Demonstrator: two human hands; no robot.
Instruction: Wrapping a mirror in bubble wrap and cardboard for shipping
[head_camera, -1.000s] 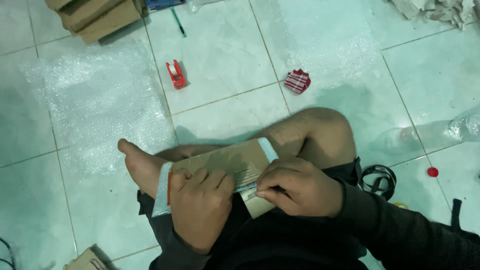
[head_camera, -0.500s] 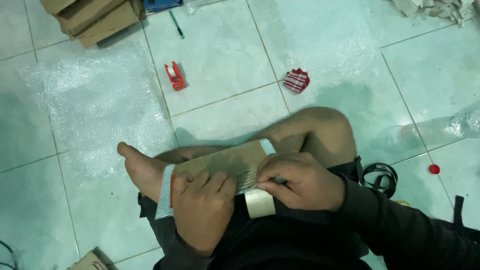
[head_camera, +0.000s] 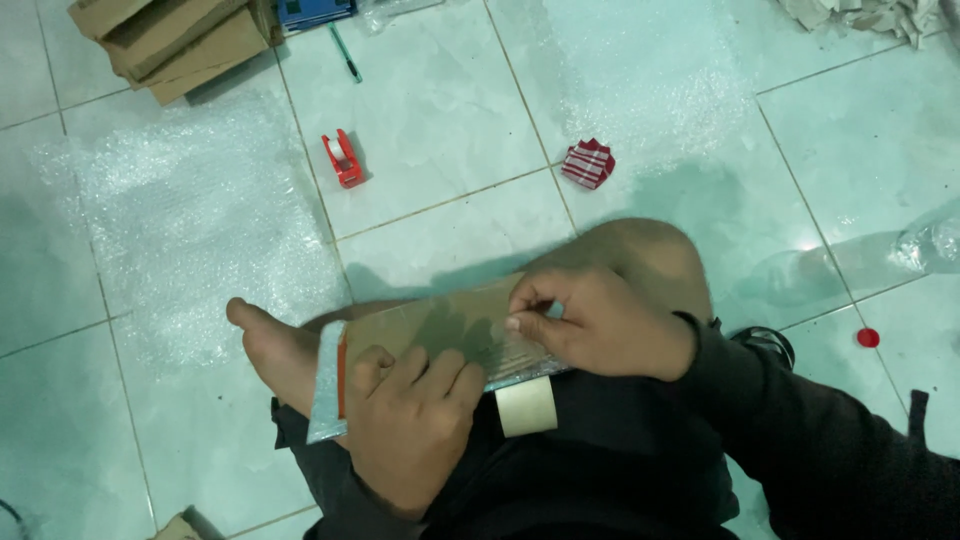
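Observation:
A flat brown cardboard package (head_camera: 450, 325) wrapped in bubble wrap rests across my folded legs. My left hand (head_camera: 412, 420) presses down on its near left part, fingers spread over the top. My right hand (head_camera: 590, 325) pinches something small at the package's top right, thumb and forefinger together; what it pinches is too small to tell. A roll of beige tape (head_camera: 526, 405) sits on my lap just below the package, between the two hands.
On the tiled floor lie a bubble wrap sheet (head_camera: 190, 210), a red tape dispenser (head_camera: 344, 158), a red-and-white striped item (head_camera: 588, 163), a pen (head_camera: 345, 53) and a red cap (head_camera: 868, 337). Cardboard boxes (head_camera: 175, 35) stack at the top left. My bare foot (head_camera: 270, 345) points left.
My right hand has lifted from the package's near edge to its upper right part and now pinches there. The left hand stays pressed on the package.

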